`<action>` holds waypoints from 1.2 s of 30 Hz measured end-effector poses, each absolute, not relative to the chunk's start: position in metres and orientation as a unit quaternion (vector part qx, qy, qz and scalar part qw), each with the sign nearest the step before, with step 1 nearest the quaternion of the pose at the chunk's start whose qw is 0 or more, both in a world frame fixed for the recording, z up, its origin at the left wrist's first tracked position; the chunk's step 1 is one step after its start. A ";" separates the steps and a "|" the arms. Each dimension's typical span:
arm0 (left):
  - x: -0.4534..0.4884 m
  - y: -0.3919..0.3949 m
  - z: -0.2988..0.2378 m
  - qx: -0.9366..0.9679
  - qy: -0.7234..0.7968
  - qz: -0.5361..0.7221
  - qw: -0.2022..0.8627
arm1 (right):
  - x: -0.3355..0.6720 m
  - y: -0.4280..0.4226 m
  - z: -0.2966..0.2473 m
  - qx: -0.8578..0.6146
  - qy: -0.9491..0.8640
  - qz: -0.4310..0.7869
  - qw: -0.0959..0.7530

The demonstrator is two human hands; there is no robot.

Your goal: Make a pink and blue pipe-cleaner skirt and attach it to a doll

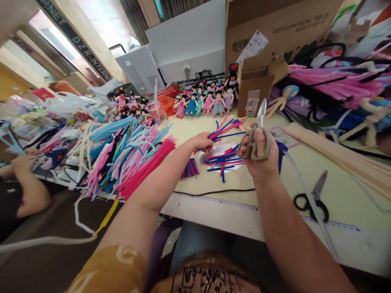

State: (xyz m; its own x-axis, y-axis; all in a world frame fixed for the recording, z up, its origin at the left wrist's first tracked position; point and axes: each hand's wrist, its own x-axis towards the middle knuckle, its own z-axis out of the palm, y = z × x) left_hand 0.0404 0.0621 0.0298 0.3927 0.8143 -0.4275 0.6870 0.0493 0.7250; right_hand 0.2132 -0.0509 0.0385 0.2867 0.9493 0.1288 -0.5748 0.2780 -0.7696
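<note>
Head view: the left hand (203, 141) is closed on a loose bundle of pink and blue stems (225, 132), their ends fanning out towards the right hand. The right hand (259, 165), raised level with the left and apart from it, grips tan scissors (251, 141) by the handles, blades pointing up and away from the bundle. Between and just below both hands is a white plate (202, 158), with more pink and blue stems (224, 159) strewn over it and past its rim onto the tabletop (348, 191). Just under the left hand lies a striped piece (190, 169) in blue and red. Behind the right wrist shows a blue object (281, 149), mostly hidden.

Nearer the body than the hands, a black cable (214, 192) and a ruler (220, 202) run along the edge. Right of the right hand lie wood strips (342, 150) and black scissors (317, 197), crossed by a clear tube (302, 189). Left of the left forearm are a row of deep pink stems (149, 167) and a heap of mixed stems (111, 152); farther left is a co-worker's hand (26, 160). Beyond both hands stand dolls (218, 103), with a small box (255, 87) to their right and a cup (155, 109) to their left.
</note>
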 end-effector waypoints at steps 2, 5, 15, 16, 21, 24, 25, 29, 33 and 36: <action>0.047 0.058 0.030 0.710 0.525 0.060 0.465 | 0.214 -0.050 0.039 -0.311 -0.304 0.507 0.744; 0.065 0.051 0.028 0.744 0.516 0.032 0.423 | 0.215 -0.050 0.039 -0.316 -0.303 0.500 0.747; 0.097 0.060 0.016 0.774 0.549 -0.047 0.312 | 0.215 -0.049 0.038 -0.319 -0.306 0.502 0.743; 0.093 0.061 0.019 0.767 0.542 -0.037 0.342 | 0.215 -0.049 0.037 -0.318 -0.305 0.501 0.745; 0.071 0.058 0.033 0.796 0.506 0.005 0.332 | 0.214 -0.050 0.039 -0.314 -0.307 0.502 0.745; 0.071 0.052 0.032 0.824 0.491 -0.058 0.277 | 0.214 -0.051 0.040 -0.314 -0.312 0.502 0.743; 0.074 0.050 0.030 0.832 0.490 -0.082 0.248 | 0.214 -0.052 0.040 -0.315 -0.314 0.502 0.742; 0.086 0.046 0.024 0.839 0.496 -0.142 0.172 | 0.214 -0.052 0.040 -0.322 -0.317 0.499 0.740; 0.082 0.051 0.028 0.820 0.511 -0.138 0.219 | 0.215 -0.050 0.039 -0.326 -0.315 0.498 0.739; 0.071 0.056 0.034 0.796 0.534 -0.102 0.266 | 0.215 -0.050 0.038 -0.330 -0.315 0.499 0.737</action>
